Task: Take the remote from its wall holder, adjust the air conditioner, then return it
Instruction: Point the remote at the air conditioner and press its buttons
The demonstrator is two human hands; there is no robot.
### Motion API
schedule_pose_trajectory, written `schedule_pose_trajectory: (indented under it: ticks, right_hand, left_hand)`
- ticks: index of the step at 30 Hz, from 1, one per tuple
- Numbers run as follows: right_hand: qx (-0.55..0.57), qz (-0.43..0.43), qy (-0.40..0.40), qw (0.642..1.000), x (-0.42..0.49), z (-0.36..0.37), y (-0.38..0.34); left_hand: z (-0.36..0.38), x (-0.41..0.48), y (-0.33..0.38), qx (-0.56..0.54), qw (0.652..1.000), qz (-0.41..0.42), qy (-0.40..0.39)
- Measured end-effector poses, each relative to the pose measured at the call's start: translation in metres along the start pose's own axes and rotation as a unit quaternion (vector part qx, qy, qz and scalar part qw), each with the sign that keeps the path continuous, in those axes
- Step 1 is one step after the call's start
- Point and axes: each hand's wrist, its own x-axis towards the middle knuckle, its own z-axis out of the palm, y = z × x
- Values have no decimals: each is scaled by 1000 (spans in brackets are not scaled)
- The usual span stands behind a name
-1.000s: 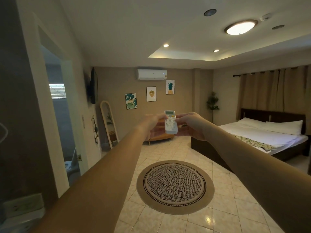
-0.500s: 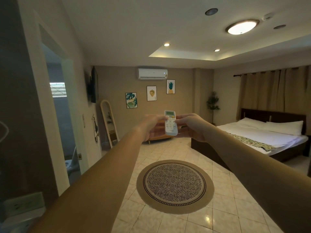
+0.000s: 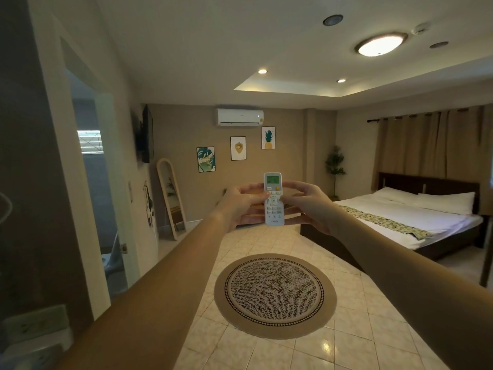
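A white remote with a lit green screen stands upright at arm's length in the middle of the view. My left hand grips its left side and my right hand its right side, both thumbs resting on the buttons. The white air conditioner hangs high on the far wall, straight above the remote. The wall holder is not clearly visible.
A round woven rug lies on the tiled floor below my arms. A bed fills the right side. An open doorway and a leaning mirror are on the left, a potted plant in the far corner.
The remote has tilted more upright, its screen and buttons now facing me. Both hands stay on it at about the same spot.
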Motion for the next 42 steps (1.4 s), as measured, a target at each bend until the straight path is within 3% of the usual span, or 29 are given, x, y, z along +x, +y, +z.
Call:
schedule_pose_trajectory:
  ticks: [13, 42]
  right_hand:
    - [-32, -48, 26, 998, -6, -3, 5]
    - [-6, -37, 17, 999, -19, -12, 2]
  left_hand:
    - [4, 6, -14, 6, 998, 61, -4]
    - [14, 2, -9, 8, 998, 59, -10]
